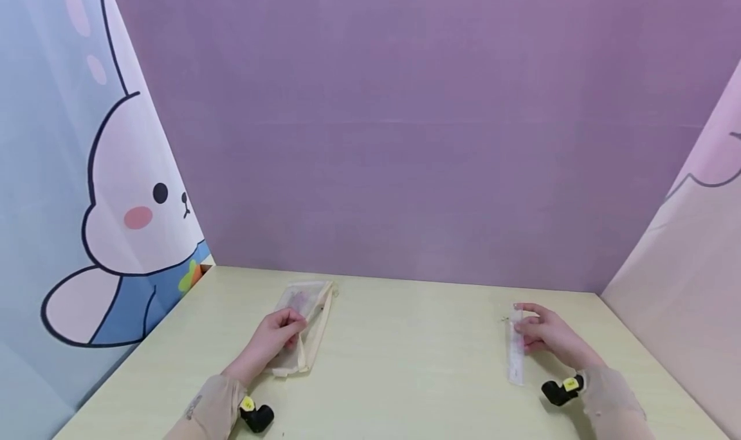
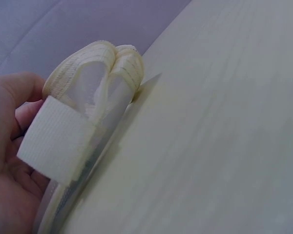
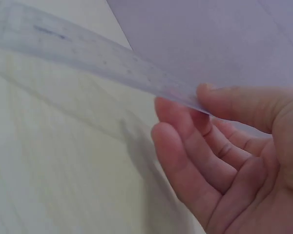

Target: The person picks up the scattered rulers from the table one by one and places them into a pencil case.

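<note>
A translucent mesh zip pouch (image 1: 317, 347) with cream trim lies at the left of the table. My left hand (image 1: 278, 332) grips its near part, the thumb on top. In the left wrist view the zip edge of the pouch (image 2: 119, 73) bulges into folds, and a cream fabric tab (image 2: 56, 139) sits beside the fingers. Something pinkish shows faintly through the mesh, too blurred to name. At the right, a clear plastic ruler (image 1: 515, 359) is pinched between the thumb and fingers of my right hand (image 1: 552, 337). Seen from the right wrist, the ruler (image 3: 97, 53) is tilted above the tabletop, casting a shadow.
Both hands work over a pale wood-look table (image 1: 405, 363). A purple cloth backdrop (image 1: 405, 137) rises behind its far edge. A cartoon-printed curtain (image 1: 139, 170) hangs at the left, and a pink one (image 1: 695, 266) at the right.
</note>
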`<act>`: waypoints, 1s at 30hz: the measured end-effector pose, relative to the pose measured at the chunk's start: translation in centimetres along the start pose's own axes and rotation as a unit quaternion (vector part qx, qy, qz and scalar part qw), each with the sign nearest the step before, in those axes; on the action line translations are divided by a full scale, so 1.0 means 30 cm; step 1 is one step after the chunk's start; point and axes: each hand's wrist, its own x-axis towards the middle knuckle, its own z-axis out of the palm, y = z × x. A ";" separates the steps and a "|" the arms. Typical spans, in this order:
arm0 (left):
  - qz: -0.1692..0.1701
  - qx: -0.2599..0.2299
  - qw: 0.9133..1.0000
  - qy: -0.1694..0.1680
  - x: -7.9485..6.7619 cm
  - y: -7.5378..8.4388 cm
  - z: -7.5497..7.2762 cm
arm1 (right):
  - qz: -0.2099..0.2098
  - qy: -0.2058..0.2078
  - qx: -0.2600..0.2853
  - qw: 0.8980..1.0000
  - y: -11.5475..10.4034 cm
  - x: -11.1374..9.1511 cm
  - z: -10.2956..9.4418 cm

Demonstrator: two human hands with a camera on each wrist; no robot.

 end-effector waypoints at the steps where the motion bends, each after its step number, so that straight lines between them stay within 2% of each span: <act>1: 0.000 -0.001 1.000 0.000 0.001 0.000 0.001 | 0.001 0.003 0.005 1.000 0.001 0.001 0.001; 8: 0.001 -0.004 1.000 0.000 0.003 -0.002 0.004 | -0.002 -0.011 0.014 1.000 0.004 0.006 0.011; 30: 0.005 -0.002 1.000 0.005 0.006 -0.007 0.004 | 0.026 0.013 0.031 0.999 -0.027 0.022 0.041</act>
